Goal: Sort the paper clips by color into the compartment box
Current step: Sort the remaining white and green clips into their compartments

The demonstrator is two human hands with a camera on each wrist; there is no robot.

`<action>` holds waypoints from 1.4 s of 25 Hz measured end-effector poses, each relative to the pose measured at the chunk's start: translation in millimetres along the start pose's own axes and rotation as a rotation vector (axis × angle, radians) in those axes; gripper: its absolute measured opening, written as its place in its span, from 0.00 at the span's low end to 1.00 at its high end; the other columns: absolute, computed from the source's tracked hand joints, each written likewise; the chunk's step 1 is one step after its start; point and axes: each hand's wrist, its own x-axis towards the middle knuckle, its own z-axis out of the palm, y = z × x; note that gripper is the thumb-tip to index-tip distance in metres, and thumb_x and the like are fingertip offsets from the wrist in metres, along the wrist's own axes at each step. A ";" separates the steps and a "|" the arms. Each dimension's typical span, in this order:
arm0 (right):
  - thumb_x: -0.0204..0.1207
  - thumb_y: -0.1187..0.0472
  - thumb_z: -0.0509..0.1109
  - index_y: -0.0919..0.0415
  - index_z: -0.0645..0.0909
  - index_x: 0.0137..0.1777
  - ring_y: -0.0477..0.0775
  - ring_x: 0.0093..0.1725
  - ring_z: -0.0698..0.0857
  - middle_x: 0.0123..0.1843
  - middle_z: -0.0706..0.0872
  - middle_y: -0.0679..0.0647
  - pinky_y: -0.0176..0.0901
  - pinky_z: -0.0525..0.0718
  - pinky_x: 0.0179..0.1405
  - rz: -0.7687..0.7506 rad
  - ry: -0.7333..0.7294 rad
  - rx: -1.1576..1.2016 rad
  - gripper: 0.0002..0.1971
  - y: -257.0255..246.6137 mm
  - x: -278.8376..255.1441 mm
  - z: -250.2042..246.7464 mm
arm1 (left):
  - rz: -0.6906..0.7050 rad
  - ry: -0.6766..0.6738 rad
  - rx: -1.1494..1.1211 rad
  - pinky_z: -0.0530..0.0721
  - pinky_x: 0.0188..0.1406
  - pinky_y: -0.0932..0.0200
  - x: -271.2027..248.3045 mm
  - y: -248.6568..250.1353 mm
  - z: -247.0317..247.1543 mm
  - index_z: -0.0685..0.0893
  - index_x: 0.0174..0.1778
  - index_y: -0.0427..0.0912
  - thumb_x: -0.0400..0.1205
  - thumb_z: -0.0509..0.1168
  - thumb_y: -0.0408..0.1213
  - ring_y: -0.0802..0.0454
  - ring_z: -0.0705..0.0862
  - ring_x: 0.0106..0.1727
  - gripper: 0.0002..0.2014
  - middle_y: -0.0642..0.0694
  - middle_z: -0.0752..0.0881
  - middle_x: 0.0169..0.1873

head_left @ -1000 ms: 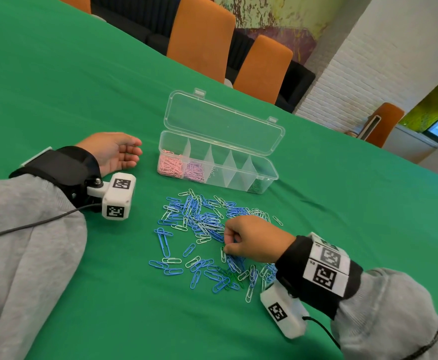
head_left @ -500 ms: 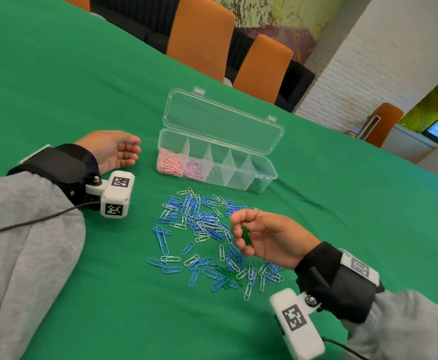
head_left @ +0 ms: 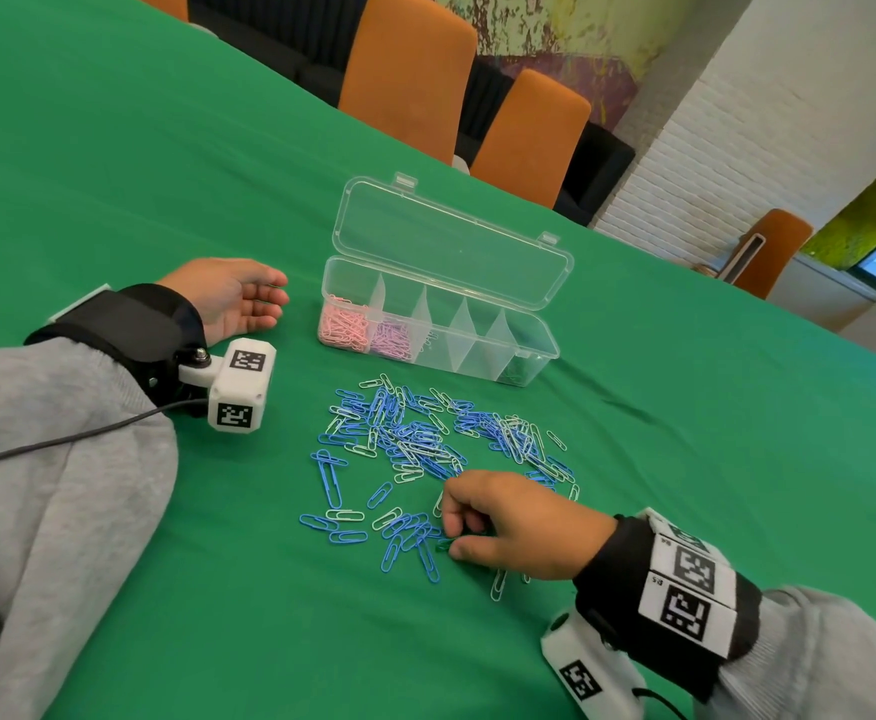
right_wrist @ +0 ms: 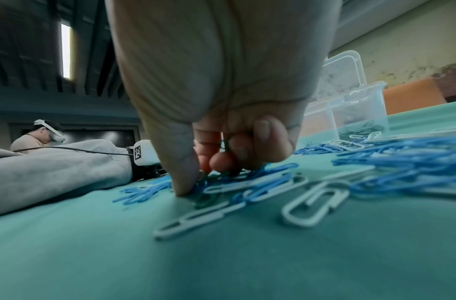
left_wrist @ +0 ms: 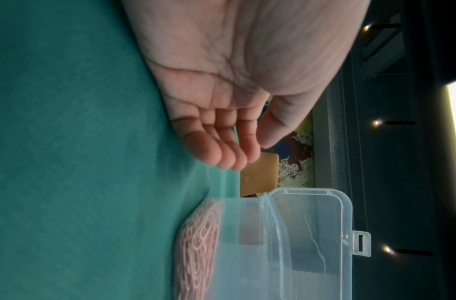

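Observation:
A clear compartment box point(head_left: 540, 350) stands open on the green table, pink clips point(head_left: 341, 324) in its left cell, purple clips point(head_left: 393, 339) beside them and dark green clips point(head_left: 516, 375) in the right end cell. Blue and white paper clips point(head_left: 415, 444) lie scattered in front of it. My right hand point(head_left: 508, 522) is down on the near part of the pile, fingers curled round a green clip point(right_wrist: 225, 143), thumb point(right_wrist: 180, 178) pressing on another green clip point(head_left: 446, 544) on the cloth. My left hand point(head_left: 233, 296) rests palm up left of the box, fingers point(left_wrist: 222, 150) relaxed and empty.
Orange chairs point(head_left: 410, 75) stand along the table's far edge. A white clip point(right_wrist: 314, 205) lies close to my right wrist. The box lid point(head_left: 451, 241) leans back behind the compartments. Another person point(right_wrist: 39, 138) with a headset sits in the background.
My right hand, which had lifted palm up with a green clip, has turned over and come down onto the near part of the pile. The left hand has stayed put.

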 end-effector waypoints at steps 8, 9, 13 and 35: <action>0.74 0.65 0.74 0.51 0.74 0.36 0.36 0.25 0.72 0.26 0.77 0.39 0.28 0.71 0.30 0.147 0.121 0.315 0.12 22.2 -0.8 -8.7 | 0.007 -0.008 0.006 0.80 0.19 0.69 -0.2 -0.4 -0.1 0.77 0.41 0.39 0.86 0.56 0.32 0.59 0.79 0.19 0.09 0.46 0.79 0.28; 0.74 0.66 0.74 0.53 0.75 0.37 0.36 0.25 0.72 0.27 0.77 0.40 0.28 0.71 0.30 0.163 0.147 0.386 0.12 25.7 -1.6 -10.2 | 0.009 -0.008 0.006 0.80 0.19 0.69 0.0 -0.7 -0.1 0.77 0.40 0.39 0.86 0.56 0.32 0.59 0.79 0.19 0.09 0.46 0.79 0.28; 0.76 0.73 0.68 0.59 0.77 0.47 0.39 0.23 0.70 0.29 0.76 0.45 0.31 0.69 0.22 0.212 0.248 0.737 0.09 36.9 -0.2 -11.5 | 0.011 -0.013 0.004 0.80 0.20 0.69 2.3 -1.6 -1.6 0.78 0.41 0.39 0.86 0.56 0.32 0.59 0.79 0.19 0.09 0.46 0.80 0.29; 0.69 0.67 0.74 0.55 0.74 0.36 0.44 0.29 0.72 0.33 0.79 0.46 0.33 0.73 0.30 0.014 0.126 0.672 0.11 35.1 -4.4 -16.5 | 0.019 -0.021 0.026 0.80 0.19 0.69 2.7 -1.3 -0.8 0.77 0.41 0.39 0.86 0.55 0.32 0.60 0.79 0.19 0.09 0.43 0.77 0.33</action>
